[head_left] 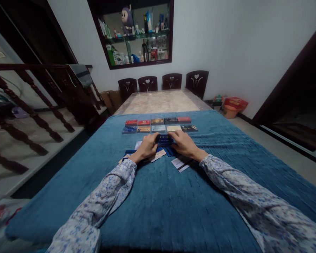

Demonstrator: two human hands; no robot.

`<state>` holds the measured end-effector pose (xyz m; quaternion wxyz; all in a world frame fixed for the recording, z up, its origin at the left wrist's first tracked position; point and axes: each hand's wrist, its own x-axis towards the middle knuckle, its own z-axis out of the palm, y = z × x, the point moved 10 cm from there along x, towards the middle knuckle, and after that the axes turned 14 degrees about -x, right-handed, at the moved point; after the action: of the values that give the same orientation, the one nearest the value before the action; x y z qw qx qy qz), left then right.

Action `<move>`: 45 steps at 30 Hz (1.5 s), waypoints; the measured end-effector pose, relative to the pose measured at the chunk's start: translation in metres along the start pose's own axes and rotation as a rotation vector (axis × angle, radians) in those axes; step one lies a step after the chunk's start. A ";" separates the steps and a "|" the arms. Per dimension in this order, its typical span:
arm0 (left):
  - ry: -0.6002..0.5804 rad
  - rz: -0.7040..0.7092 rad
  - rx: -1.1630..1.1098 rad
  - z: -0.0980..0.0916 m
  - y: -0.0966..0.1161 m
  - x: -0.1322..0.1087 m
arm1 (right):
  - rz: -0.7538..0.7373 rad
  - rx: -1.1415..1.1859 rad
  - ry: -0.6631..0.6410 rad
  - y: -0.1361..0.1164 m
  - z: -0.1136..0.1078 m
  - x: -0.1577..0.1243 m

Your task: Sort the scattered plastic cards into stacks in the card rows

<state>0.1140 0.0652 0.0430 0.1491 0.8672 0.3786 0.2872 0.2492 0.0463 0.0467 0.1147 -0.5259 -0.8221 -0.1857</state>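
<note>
- Two hands met over one dark blue card (164,140) on the blue blanket (158,196) that covered the near part of the table.
- That card lay roughly flat with its long axis running left to right across the view, its short ends turned toward the two hands.
- The left hand (146,147) pinched the card's left end with curled fingers; the right hand (183,144) pinched the right end the same way, so the card sat between the two grips, held at both ends.
- Both hands were nearly closed, thumbs and fingertips drawn in on the card, wrists resting low on the blanket.
- Pale print showed on the card's face, but it was too small to read.
- Loose cards (158,155) lay scattered beneath and beside the hands, some pale, some dark blue; a white card with a dark stripe (181,163) lay just beside the right wrist.
- Beyond the hands, ten cards sat in two neat rows (159,125) of five, red ones at both ends of the far row, all with long axes left to right; their writing could not be made out.
- Flower-patterned sleeves (113,189) covered both forearms.
- Past the blanket the bare marbled tabletop (160,102) ran to four dark chairs (163,83) with heart-shaped cutouts, under a wall cabinet (137,33) of bottles and a plush toy.
</note>
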 end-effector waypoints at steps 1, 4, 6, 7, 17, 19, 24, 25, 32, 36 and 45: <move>-0.005 0.009 -0.003 0.000 0.000 0.000 | -0.002 -0.001 -0.001 0.000 0.000 0.000; -0.012 0.030 0.001 -0.001 0.002 -0.001 | -0.015 0.014 0.015 0.001 0.001 0.001; -0.014 0.033 0.018 -0.001 0.002 -0.001 | -0.022 0.029 0.032 0.003 0.003 0.001; -0.013 0.030 0.028 -0.001 0.001 -0.001 | -0.026 0.037 0.040 0.003 0.003 0.001; 0.051 0.011 0.005 -0.010 -0.005 0.001 | -0.013 0.164 0.123 0.006 0.004 0.006; 0.051 0.002 0.000 -0.013 -0.008 0.002 | -0.012 0.187 0.135 0.007 0.004 0.009; 0.036 -0.012 -0.039 -0.022 -0.014 0.001 | -0.044 0.217 0.153 0.002 0.002 0.018; 0.036 -0.010 -0.051 -0.025 -0.016 0.001 | -0.048 0.217 0.151 0.001 0.001 0.020; 0.030 -0.024 -0.036 -0.043 -0.027 -0.006 | -0.070 0.221 0.106 -0.012 0.002 0.037; -0.004 -0.055 0.043 -0.052 -0.039 -0.009 | -0.085 0.218 0.063 -0.024 0.003 0.050; -0.050 -0.168 0.165 -0.076 -0.073 -0.019 | -0.141 0.188 -0.055 -0.055 0.013 0.086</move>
<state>0.0151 0.1029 0.0606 0.1099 0.8486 0.4685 0.2200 0.1629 0.1012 0.0580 0.1277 -0.4587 -0.8735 -0.1011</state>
